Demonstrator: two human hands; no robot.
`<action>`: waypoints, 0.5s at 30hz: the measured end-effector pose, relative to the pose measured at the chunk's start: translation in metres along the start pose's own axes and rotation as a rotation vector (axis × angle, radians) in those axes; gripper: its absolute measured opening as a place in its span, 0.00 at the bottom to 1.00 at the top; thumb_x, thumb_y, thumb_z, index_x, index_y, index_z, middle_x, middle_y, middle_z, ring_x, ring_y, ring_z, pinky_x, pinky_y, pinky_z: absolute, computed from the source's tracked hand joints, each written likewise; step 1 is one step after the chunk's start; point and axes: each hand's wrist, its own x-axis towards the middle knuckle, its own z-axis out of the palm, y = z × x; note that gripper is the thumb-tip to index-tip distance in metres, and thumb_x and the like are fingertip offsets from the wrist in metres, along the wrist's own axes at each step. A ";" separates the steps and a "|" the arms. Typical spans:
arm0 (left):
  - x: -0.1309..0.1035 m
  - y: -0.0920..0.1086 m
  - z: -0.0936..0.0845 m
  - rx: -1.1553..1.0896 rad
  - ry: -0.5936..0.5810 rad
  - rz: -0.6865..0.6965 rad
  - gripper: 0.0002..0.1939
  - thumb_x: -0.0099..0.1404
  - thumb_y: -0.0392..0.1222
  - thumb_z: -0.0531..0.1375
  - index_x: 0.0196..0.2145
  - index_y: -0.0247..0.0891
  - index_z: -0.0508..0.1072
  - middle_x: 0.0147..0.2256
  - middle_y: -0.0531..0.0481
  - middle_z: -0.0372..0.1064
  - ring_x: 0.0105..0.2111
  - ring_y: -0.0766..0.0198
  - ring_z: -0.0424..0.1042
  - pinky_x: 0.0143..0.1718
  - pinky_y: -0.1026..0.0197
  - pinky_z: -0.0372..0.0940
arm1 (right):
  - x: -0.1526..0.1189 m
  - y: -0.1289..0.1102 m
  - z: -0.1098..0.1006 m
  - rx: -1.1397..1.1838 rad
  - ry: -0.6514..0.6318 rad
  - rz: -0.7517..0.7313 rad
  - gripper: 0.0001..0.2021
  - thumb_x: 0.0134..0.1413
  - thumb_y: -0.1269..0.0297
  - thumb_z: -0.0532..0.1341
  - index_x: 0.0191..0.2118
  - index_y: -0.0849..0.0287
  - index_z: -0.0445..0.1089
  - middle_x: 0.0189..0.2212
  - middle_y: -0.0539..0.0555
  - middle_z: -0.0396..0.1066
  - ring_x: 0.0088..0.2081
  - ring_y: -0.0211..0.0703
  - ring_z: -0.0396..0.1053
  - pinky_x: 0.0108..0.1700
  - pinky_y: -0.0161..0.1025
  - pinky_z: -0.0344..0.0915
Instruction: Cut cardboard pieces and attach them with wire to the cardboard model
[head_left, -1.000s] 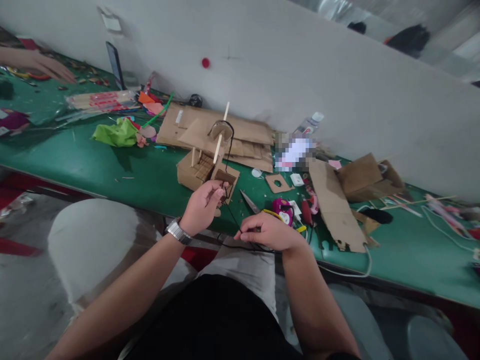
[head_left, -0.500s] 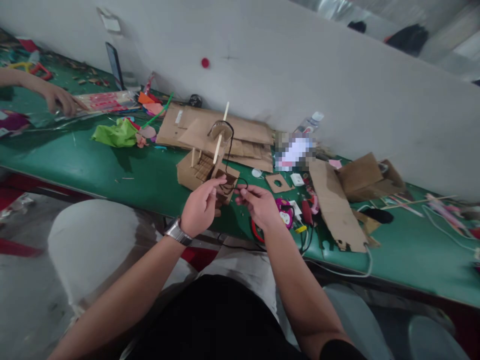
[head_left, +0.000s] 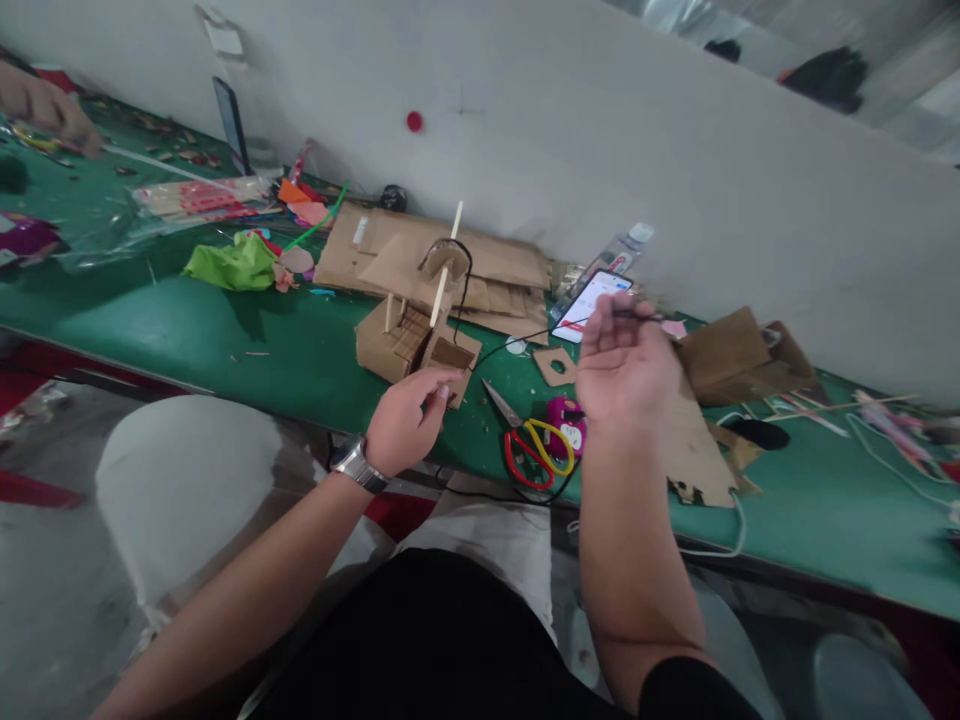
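Note:
My left hand (head_left: pixel 409 420) pinches the near edge of a small cardboard model (head_left: pixel 382 345) on the table; its fingertips are partly hidden. A wooden stick (head_left: pixel 441 292) rises from the model through a round cardboard disc (head_left: pixel 444 260). Black cord (head_left: pixel 510 340) loops from the disc down to the model, then stretches rightward to my right hand (head_left: pixel 628 365). That hand is raised, palm toward me, with its fingers closed on the cord. Scissors (head_left: pixel 531 448) with red and yellow handles lie between my forearms.
Flat cardboard sheets (head_left: pixel 495 262) lie behind the model. A lit phone (head_left: pixel 589 300) and a clear bottle (head_left: pixel 630 245) are near the wall. An open cardboard box (head_left: pixel 731 355) stands to the right. At far left, another person's hand (head_left: pixel 45 105) reaches over the table.
My right hand has moved up and right, pulling the cord out taut from the model and uncovering the scissors. My left hand stays at the model. The other person's hand has moved up and left.

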 end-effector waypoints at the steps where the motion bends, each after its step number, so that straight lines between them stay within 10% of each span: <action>1: 0.000 0.000 0.000 0.019 -0.004 -0.017 0.13 0.77 0.39 0.54 0.51 0.39 0.78 0.49 0.43 0.81 0.46 0.56 0.80 0.50 0.54 0.74 | 0.001 -0.014 0.006 0.001 -0.044 -0.108 0.09 0.70 0.57 0.58 0.42 0.52 0.74 0.52 0.54 0.77 0.61 0.50 0.75 0.56 0.50 0.76; 7: 0.000 -0.005 0.001 0.133 -0.055 -0.077 0.09 0.74 0.39 0.56 0.43 0.41 0.78 0.41 0.46 0.82 0.41 0.57 0.80 0.43 0.58 0.70 | -0.018 -0.042 0.048 -0.105 -0.197 -0.629 0.12 0.71 0.61 0.54 0.40 0.47 0.76 0.41 0.51 0.76 0.57 0.53 0.77 0.67 0.60 0.65; 12: -0.001 -0.011 0.003 0.399 -0.149 -0.157 0.09 0.72 0.40 0.57 0.39 0.41 0.79 0.37 0.44 0.82 0.37 0.52 0.80 0.37 0.56 0.67 | -0.007 0.028 0.043 -0.783 -0.636 -0.198 0.12 0.66 0.54 0.64 0.35 0.54 0.78 0.46 0.58 0.77 0.52 0.54 0.76 0.56 0.53 0.72; 15: -0.001 -0.013 0.004 0.500 -0.162 -0.127 0.09 0.72 0.39 0.57 0.38 0.41 0.78 0.38 0.43 0.81 0.38 0.51 0.79 0.37 0.55 0.67 | -0.001 0.057 0.036 -0.971 -0.587 -0.103 0.12 0.65 0.57 0.64 0.34 0.57 0.79 0.38 0.58 0.77 0.43 0.51 0.76 0.49 0.49 0.73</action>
